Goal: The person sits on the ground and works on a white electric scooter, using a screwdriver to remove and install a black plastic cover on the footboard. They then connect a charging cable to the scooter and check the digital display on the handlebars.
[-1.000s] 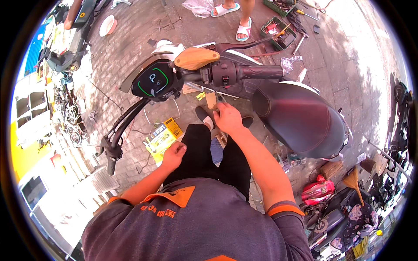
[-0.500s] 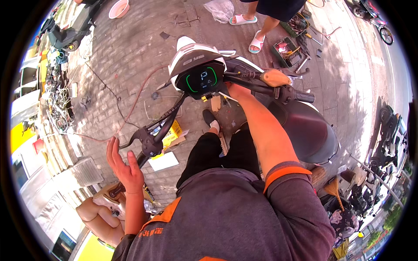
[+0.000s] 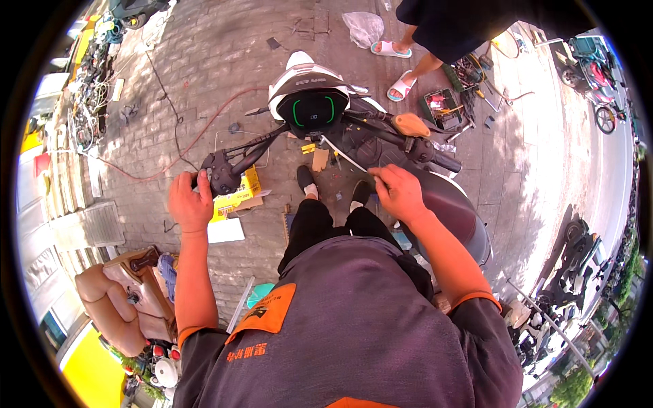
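Note:
An electric scooter with white front panels [image 3: 299, 61] stands in front of me. Its dark dashboard [image 3: 315, 111] is lit with green arcs. My left hand [image 3: 190, 204] is closed around the left handlebar grip, beside the black switch housing [image 3: 221, 173]; the hand hides most of the grip. My right hand [image 3: 400, 192] hovers at the front of the dark red seat [image 3: 445, 204], near the end of a white trim strip [image 3: 345, 156]. Its fingers are curled and pinched together; whatever they may hold is too small to tell. The right grip [image 3: 447, 161] is free of any hand.
Another person's legs and pink-and-white sandals [image 3: 401, 86] are beyond the scooter, near an open toolbox [image 3: 442, 109]. A yellow box [image 3: 238, 197] lies below the left handlebar. A red cable [image 3: 204, 132] crosses the paving. A tan armchair [image 3: 115, 299] stands at left.
My left hand has gone from open beside the left grip to closed on it. My right hand has drawn back from below the dashboard towards the seat. The dashboard's large lit character has vanished.

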Available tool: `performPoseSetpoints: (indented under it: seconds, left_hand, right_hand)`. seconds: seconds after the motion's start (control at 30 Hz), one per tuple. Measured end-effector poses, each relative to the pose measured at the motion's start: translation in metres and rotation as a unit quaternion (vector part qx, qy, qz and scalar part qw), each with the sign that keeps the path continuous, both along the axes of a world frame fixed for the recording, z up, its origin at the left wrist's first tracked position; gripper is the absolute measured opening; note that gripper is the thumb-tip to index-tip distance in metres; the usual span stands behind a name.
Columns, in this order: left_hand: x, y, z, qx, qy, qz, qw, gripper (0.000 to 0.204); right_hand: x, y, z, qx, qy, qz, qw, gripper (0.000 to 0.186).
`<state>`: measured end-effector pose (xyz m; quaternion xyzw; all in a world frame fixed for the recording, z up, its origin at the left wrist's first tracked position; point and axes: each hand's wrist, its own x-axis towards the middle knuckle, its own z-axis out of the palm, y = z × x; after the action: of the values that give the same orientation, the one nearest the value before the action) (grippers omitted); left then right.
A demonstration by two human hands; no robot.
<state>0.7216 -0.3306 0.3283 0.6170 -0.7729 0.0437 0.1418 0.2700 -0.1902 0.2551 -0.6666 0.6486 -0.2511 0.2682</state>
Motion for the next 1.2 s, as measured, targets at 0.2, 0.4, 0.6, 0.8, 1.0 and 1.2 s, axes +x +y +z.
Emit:
performPoseSetpoints:
  seconds: [0.2, 0.4, 0.6, 0.8, 1.0, 1.2]
  left_hand:
    - [-0.016, 0.011, 0.013, -0.165, -0.037, -0.018, 0.985, 0.024]
    - [-0.008, 0.009, -0.006, 0.132, -0.020, 0.122, 0.983, 0.039]
    - [-0.009, 0.041, -0.022, 0.153, -0.014, 0.210, 0.966, 0.050]
    - [0.007, 0.078, -0.073, 0.174, 0.058, 0.293, 0.938, 0.059]
    - [0.019, 0.032, -0.095, 0.150, 0.092, 0.308, 0.935, 0.059]
    - [0.002, -0.014, -0.069, 0.149, 0.083, 0.312, 0.935, 0.057]
  right_hand:
    - [-0.080, 0.005, 0.079, -0.136, 0.249, -0.102, 0.954, 0.062]
    - [-0.147, -0.048, 0.033, 0.257, 0.147, 0.098, 0.950, 0.055]
    - [-0.136, -0.080, 0.048, 0.199, 0.202, 0.025, 0.959, 0.053]
    - [-0.113, -0.197, 0.071, 0.083, 0.274, 0.095, 0.953, 0.030]
    - [-0.093, -0.334, 0.079, 0.285, 0.273, 0.191, 0.899, 0.044]
    - [-0.112, -0.381, 0.060, 0.240, 0.258, 0.211, 0.912, 0.041]
